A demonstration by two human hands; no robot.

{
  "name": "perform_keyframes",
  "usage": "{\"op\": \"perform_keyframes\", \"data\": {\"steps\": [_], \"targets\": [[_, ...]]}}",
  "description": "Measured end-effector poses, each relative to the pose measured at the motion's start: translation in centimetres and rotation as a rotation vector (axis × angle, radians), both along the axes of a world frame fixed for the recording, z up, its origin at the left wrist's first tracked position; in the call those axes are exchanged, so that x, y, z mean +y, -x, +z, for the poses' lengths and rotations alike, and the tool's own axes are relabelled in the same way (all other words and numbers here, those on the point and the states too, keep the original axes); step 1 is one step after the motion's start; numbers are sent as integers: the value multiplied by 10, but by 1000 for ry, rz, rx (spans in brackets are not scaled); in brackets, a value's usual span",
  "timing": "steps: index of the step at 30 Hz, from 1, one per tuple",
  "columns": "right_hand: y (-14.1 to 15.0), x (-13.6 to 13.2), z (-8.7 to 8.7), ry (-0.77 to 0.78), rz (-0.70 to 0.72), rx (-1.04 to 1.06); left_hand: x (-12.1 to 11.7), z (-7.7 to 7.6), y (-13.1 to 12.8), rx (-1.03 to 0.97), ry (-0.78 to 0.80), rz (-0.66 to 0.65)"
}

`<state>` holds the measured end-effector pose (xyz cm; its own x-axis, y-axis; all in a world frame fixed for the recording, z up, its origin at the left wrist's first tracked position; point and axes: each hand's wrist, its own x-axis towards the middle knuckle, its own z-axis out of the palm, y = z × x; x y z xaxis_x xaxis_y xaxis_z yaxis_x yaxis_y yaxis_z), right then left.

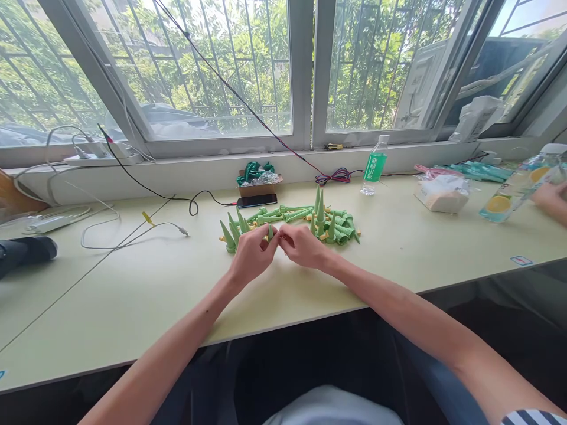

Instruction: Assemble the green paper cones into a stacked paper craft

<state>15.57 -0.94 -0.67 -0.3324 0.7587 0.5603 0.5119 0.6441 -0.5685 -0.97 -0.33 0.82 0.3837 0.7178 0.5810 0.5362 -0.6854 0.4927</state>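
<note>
My left hand (254,251) is closed on a small green cone-shaped piece (270,232), whose pointed tip sticks up between the fingers. Close against it, my right hand (302,245) is pinched shut at the fingertips; whatever it grips is too small or hidden to name. Behind and around both hands lie many green plastic cones and tubes. Several cones (229,237) stand upright left of my left hand, and a taller pair of cones (319,206) rises behind my right hand. Loose green tubes (299,213) lie between, with small yellow pieces among them.
A black phone (257,200) lies before a small cardboard box (260,188) at the back. A green-labelled bottle (374,165), a tissue pack (443,192) and a large bottle (516,188) stand to the right, near another person's hand (551,198). Cables (128,236) spread over the left side.
</note>
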Motion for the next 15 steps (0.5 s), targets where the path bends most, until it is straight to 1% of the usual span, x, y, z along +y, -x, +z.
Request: {"op": "perform_keyframes", "data": {"steps": [15], "targets": [[0, -1, 1, 0, -6, -9, -1, 0, 0, 37, -24, 0]]}}
